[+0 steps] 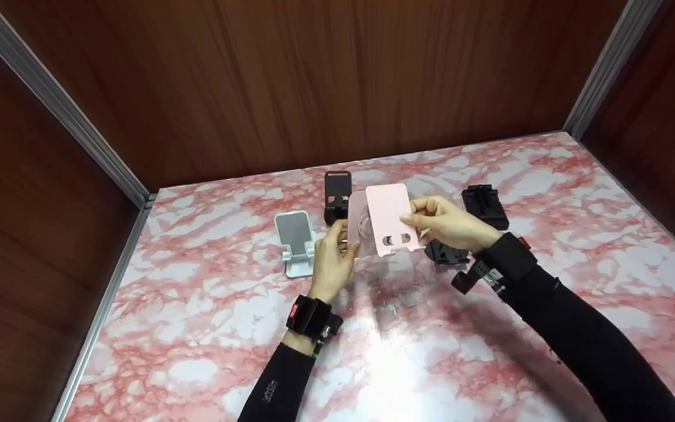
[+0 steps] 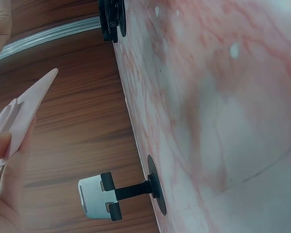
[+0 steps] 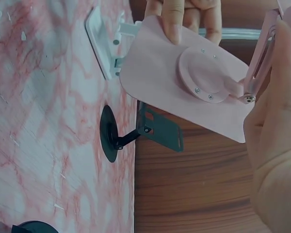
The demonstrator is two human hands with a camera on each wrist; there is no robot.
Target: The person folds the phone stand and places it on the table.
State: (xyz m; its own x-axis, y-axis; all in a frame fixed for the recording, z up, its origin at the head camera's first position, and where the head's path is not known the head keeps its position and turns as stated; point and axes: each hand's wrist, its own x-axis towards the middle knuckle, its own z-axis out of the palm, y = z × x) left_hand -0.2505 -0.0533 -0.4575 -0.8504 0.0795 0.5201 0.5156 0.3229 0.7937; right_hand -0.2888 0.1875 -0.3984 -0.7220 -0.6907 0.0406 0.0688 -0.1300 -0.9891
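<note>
marbled table (image 1: 208, 351): overhung by pink stand (image 1: 389, 199), held raised | right hand (image 1: 452, 225): front plate (image 1: 390, 217) pinched | left hand (image 1: 333, 261): rear plate (image 1: 357, 204) pinched | white stand (image 1: 295, 234): placed left of hands | black object (image 1: 447, 255): partly hidden, possibly another stand

Red-white marbled tabletop (image 1: 197, 340); white stand (image 1: 295, 234), black stands (image 1: 337, 189) on it.

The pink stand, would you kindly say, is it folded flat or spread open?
The pink stand is spread open: in the right wrist view, its arm angles away from its base plate.
</note>
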